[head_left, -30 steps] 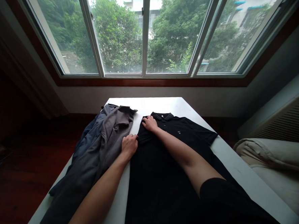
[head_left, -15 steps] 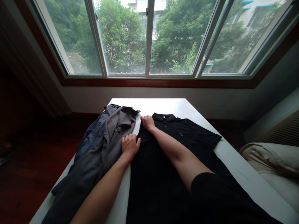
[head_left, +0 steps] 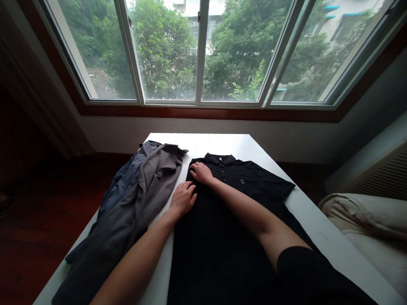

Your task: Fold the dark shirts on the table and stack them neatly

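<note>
Both the left hand and right hand touch the black polo shirt at six o'clock; whether they pinch it, I cannot tell. Grey garment lies alongside at eight, window at twelve.

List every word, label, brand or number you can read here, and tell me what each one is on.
No text is legible.
Small pale label inside the collar of the black shirt: too small to read.
Light chest mark on the same shirt: too small and blurred to tell whether it is letters or a logo.
Grey garment and blue garment: no writing visible.
</note>
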Demonstrator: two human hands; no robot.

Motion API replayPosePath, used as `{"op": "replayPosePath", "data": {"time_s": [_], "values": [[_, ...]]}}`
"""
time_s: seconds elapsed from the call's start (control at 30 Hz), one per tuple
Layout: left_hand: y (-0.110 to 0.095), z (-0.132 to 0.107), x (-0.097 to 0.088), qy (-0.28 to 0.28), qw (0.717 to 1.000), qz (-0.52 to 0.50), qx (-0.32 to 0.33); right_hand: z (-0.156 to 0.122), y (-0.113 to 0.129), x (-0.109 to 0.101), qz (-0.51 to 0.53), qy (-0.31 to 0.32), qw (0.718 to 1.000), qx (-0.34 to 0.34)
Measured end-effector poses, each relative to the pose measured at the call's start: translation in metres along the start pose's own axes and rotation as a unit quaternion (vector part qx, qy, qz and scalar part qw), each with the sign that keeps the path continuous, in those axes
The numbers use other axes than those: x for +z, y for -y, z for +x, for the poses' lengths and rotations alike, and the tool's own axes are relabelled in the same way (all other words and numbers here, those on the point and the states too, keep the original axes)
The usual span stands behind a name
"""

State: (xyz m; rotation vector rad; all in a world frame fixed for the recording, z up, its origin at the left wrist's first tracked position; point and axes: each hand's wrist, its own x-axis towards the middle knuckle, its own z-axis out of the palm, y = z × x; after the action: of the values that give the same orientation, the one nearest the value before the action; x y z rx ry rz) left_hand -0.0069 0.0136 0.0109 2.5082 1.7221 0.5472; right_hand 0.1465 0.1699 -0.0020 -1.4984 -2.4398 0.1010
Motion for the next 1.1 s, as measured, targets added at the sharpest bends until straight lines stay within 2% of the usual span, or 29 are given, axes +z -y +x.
{"op": "replayPosePath", "data": {"time_s": [0.13, 0.27, 0.5, 0.63, 0.77, 0.83, 0.9, 1.0, 1.1], "values": [[0.003, 0.0, 0.017, 0.018, 1.0, 0.007, -0.022, 0.006, -0.011, 0.01, 0.01, 0.061, 0.998, -0.028], [0.004, 0.0, 0.023, 0.034, 0.999, 0.014, -0.031, 0.016, -0.017, 0.014, 0.004, 0.094, 0.995, -0.022], [0.004, -0.004, 0.021, 0.064, 0.997, 0.028, -0.019, 0.026, -0.017, 0.006, 0.002, 0.107, 0.994, 0.016], [0.005, -0.008, 0.02, 0.065, 0.997, 0.03, -0.014, 0.014, -0.035, -0.015, 0.003, 0.062, 0.997, 0.034], [0.002, -0.011, 0.014, 0.046, 0.998, 0.032, -0.016, -0.026, -0.09, -0.055, -0.009, -0.006, 0.997, 0.082], [-0.003, -0.013, 0.009, 0.022, 0.999, 0.029, -0.008, -0.058, -0.127, -0.077, -0.023, -0.029, 0.987, 0.158], [-0.013, -0.015, 0.003, 0.004, 1.0, 0.017, 0.006, -0.096, -0.166, -0.097, -0.047, -0.052, 0.965, 0.252], [-0.044, -0.02, -0.008, 0.016, 0.997, -0.016, 0.068, -0.159, -0.218, -0.12, -0.099, -0.094, 0.916, 0.378], [-0.093, -0.029, -0.02, 0.077, 0.974, -0.062, 0.206, -0.214, -0.255, -0.128, -0.115, -0.112, 0.866, 0.474]]}}
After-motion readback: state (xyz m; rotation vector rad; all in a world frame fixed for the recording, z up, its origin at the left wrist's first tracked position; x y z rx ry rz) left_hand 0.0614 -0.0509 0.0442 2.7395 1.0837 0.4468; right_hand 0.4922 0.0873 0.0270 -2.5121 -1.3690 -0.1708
